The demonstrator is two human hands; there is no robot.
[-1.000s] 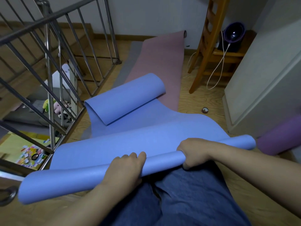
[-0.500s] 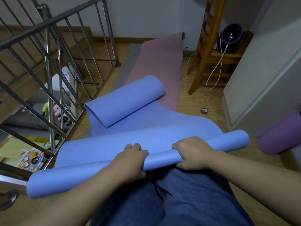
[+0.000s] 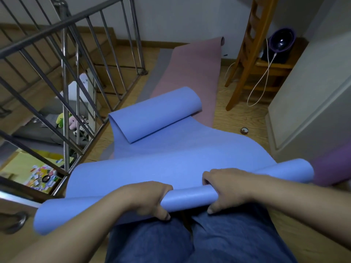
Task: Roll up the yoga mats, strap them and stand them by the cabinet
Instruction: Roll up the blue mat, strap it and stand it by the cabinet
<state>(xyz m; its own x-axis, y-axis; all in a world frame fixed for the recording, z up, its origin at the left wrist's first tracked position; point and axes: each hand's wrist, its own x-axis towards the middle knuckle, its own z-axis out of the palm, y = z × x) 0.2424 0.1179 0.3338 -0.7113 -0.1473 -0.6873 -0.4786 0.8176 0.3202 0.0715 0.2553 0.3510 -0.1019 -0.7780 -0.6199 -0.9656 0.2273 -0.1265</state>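
Left hand (image 3: 144,198) and right hand (image 3: 228,186) both wrapped over the rolled near end of the blue mat (image 3: 171,164), thumbs under, above the lap. Rest of the mat flat on the floor, far end curled, overlapping pink mat (image 3: 191,69). Roll's left end near railing (image 3: 65,92); right end just beside purple roll (image 3: 334,168) at cabinet (image 3: 313,92).

Both hands (image 3: 188,194) around blue mat (image 3: 171,168)
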